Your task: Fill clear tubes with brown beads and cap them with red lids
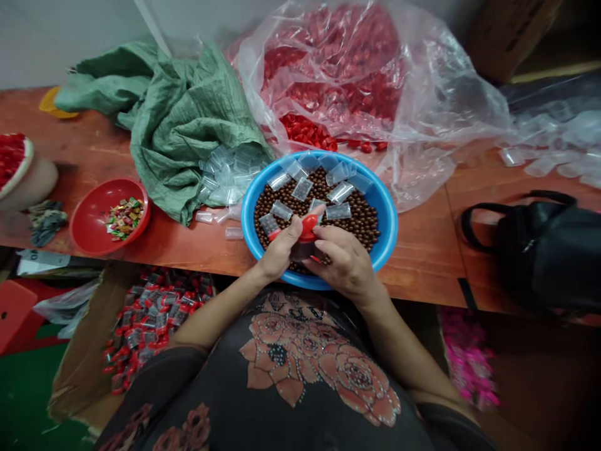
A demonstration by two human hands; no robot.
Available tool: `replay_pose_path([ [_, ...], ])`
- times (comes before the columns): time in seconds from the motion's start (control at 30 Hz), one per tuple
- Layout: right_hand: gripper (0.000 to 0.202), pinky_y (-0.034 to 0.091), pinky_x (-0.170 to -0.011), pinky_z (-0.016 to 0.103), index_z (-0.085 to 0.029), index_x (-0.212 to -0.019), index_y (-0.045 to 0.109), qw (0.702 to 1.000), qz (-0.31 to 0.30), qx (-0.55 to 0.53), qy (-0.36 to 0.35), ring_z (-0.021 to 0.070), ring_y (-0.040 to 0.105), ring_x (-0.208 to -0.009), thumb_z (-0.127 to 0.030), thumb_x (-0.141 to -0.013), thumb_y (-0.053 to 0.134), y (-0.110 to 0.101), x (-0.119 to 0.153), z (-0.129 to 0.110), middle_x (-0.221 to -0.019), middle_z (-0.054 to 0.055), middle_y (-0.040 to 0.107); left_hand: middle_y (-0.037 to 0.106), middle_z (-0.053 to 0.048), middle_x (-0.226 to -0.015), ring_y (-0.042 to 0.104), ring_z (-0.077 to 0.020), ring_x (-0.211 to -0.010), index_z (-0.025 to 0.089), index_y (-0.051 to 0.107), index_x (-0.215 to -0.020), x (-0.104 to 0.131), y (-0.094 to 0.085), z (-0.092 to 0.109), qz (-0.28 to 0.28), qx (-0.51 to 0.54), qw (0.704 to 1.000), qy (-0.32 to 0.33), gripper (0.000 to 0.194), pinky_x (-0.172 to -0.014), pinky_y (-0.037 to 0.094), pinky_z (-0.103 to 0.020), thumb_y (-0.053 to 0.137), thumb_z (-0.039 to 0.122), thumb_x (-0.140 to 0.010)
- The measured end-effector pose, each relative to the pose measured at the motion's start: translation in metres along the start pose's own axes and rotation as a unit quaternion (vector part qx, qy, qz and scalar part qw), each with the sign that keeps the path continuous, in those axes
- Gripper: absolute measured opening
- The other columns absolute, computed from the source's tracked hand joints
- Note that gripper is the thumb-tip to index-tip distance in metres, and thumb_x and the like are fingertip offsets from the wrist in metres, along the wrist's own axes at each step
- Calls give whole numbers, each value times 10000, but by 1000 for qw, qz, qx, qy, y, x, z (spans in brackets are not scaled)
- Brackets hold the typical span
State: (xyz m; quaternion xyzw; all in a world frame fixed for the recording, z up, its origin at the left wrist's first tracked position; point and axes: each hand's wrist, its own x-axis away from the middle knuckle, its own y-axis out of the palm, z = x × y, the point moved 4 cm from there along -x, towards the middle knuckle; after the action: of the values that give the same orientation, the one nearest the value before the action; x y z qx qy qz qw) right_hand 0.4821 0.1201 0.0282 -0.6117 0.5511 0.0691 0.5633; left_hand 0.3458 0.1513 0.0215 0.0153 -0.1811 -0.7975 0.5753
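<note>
Both hands meet over a blue basin (391, 216) of small brown balls (364, 219), with several clear plastic containers (341, 192) lying on top. My left hand (282, 248) is closed on a small container with a red cap (308, 224); its lower part looks dark. My right hand (347, 257) closes round the same container from the other side, fingers curled at the cap and base. Another container with a red end (271, 227) lies beside my left fingers.
Behind the basin are a clear bag of red caps (328, 75) and a green sack (188, 125). A red bowl (89, 216) of wrapped candies sits left, a black bag (539, 244) right. Below left, a cardboard box (79, 357) holds filled containers (150, 319).
</note>
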Motion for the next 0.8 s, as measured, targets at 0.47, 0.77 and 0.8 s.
replay_pose_path([
  [0.47, 769, 529, -880, 501, -187, -1462, 351, 995, -53, 87, -22, 328, 616, -1072, -486, -824, 660, -1, -20, 0, -1160, 163, 633, 452, 55, -536, 367, -95, -402, 193, 410, -1470, 0, 14, -7, 4, 75, 995, -65, 600, -423, 347, -245, 401, 454, -930],
  [0.77, 647, 508, -960, 529, -186, -1373, 493, 988, -144, 53, 17, 346, 596, -1184, -517, -848, 672, -6, 2, 4, -1255, 178, 640, 512, 37, -675, 485, -116, -538, 180, 415, -1393, 7, 12, -16, -21, -82, 995, -59, 475, -527, 428, -242, 331, 371, -966],
  [0.8, 604, 505, -971, 523, -197, -1338, 532, 985, -168, 36, 33, 341, 593, -1199, -520, -849, 678, -11, 3, 13, -1274, 168, 637, 562, 9, -757, 543, -135, -640, 179, 437, -1372, 7, 11, -14, -28, -164, 985, -38, 443, -619, 476, -272, 347, 344, -970],
])
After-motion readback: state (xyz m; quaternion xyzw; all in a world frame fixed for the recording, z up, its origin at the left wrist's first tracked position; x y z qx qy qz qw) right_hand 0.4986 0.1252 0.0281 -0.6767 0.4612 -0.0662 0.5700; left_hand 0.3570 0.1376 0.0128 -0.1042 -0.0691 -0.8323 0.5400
